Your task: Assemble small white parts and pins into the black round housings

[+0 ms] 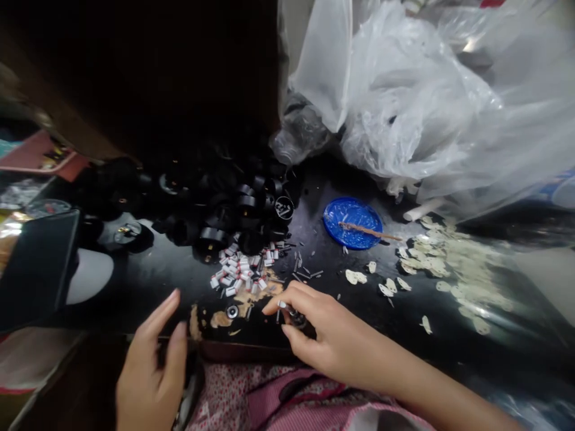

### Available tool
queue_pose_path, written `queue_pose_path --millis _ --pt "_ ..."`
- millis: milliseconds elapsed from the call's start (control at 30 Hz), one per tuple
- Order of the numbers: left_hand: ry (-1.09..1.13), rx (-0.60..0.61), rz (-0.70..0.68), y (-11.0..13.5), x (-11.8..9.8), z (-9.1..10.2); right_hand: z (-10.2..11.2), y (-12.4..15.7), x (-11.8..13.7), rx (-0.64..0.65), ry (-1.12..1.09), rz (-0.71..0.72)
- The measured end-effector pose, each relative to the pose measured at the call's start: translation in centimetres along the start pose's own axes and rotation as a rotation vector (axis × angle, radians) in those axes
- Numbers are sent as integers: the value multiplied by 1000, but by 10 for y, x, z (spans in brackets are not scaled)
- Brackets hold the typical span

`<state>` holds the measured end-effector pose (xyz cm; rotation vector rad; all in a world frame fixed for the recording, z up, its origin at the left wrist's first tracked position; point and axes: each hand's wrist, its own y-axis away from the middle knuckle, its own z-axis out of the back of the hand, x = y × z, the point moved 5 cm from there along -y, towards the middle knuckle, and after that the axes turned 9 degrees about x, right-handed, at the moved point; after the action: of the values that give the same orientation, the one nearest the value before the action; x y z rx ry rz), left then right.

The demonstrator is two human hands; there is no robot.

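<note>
My right hand (317, 323) is curled over the table's front part, its fingers closed around a small dark cylindrical piece (295, 317) with a whitish tip; its exact kind is not clear. Thumb and index fingertips stay apart, just above the black tabletop. To the left, my left hand (153, 362) hovers at the table edge with fingers spread, holding nothing. Between and beyond the hands lies a pile of small white cylinders with red ends (240, 269). A small ring-shaped part (232, 312) sits on a worn brown patch, near several thin metal pins (300, 266).
Black round housings (215, 236) crowd the back left. A blue lid (353, 222) with a brown stick (371, 230) across it stands right of centre. Cream flat pieces (426, 257) spread at right, below clear plastic bags (404, 102). A dark phone-like slab (38, 269) is at far left.
</note>
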<state>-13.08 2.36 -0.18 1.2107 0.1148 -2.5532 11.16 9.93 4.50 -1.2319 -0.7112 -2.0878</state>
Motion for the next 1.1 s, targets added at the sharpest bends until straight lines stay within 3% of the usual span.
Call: queue_pose_path --millis 67,133,200,300,567,833,933,1033,1100 --pt "-133 -38 -257 -39 -47 -14 -1 3 1 5 -1 -4" --pt "-281 -55 -410 -71 -70 -27 1 9 -3 -10 8 -49" --pt "-376 -62 -446 -93 -70 -34 3 17 -11 -33 15 -109" --pt "-387 -55 -445 -102 -56 -34 4 24 -20 -46 8 -172" --pt "-288 -33 -347 -77 -37 -27 -2 -1 -8 -2 -74 -137" --pt "-234 -28 -317 -80 -36 -30 -11 -9 -12 0 -136 -152" --pt "-176 -60 -391 -52 -49 -35 -8 -9 -19 -33 -226 -223" --pt "-29 86 -562 -13 -67 -51 -2 -13 -19 -88 -247 -253" --pt "168 119 -485 -2 -68 -56 1 -17 -14 -118 -168 -244"
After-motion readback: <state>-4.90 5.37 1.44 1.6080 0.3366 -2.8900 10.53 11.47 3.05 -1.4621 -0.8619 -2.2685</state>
